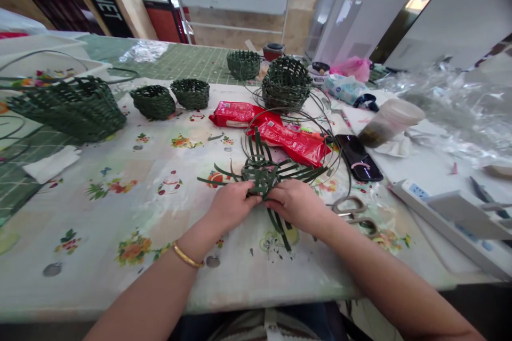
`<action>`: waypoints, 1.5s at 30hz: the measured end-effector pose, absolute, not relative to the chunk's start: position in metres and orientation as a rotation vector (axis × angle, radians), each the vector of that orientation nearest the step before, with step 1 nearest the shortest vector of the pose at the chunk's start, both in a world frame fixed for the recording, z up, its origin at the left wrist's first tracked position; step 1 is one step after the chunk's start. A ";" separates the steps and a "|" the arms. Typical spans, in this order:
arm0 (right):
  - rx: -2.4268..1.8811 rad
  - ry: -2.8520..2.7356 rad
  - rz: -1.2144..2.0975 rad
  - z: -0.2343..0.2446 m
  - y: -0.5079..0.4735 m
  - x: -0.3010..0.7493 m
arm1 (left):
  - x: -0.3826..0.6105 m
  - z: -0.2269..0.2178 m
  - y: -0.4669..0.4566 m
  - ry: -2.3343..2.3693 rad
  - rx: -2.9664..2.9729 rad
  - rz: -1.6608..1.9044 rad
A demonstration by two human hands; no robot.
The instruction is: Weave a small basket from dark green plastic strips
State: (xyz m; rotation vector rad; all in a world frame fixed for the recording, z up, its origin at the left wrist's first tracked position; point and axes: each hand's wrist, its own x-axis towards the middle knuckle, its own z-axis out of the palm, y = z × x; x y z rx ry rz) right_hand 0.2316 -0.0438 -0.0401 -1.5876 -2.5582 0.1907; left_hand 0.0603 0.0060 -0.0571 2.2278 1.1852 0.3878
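Along the far left of the worktop (100, 256), which has a floral-printed cover, sits a large green woven basket (68, 109). To its right are a small woven basket (152, 102) and a second small woven basket (190, 93), just beside each other. A gold bangle (187, 254) circles the left wrist. The left hand (232, 205) and right hand (296, 202) are close together near the front of the worktop, both clamped on a flat weave of dark green strips (262, 173), whose loose ends fan outward. The fingers cover the weave's centre, so its crossings are hard to make out there. Just beyond it lie two red packets (294, 143), under a loose coil of dark cane (292, 117). Further back stand a low woven basket (243, 64) and a taller woven basket (285, 83). Right of the hands are metal scissors (354, 213), a black phone (358, 157) and a translucent plastic cup (390, 122) lying on its side. A white power strip (416, 192) lies at the right edge.
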 end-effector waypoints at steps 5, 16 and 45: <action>-1.644 -2.582 0.059 -0.046 -0.046 0.228 | 0.060 -0.060 0.007 1.153 2.114 0.463; -1.547 -2.673 -0.195 -0.060 -0.045 0.222 | 0.056 -0.066 0.013 1.169 1.929 0.623; -1.909 -2.532 0.469 -0.031 -0.033 0.215 | 0.054 -0.053 0.012 1.228 2.002 0.611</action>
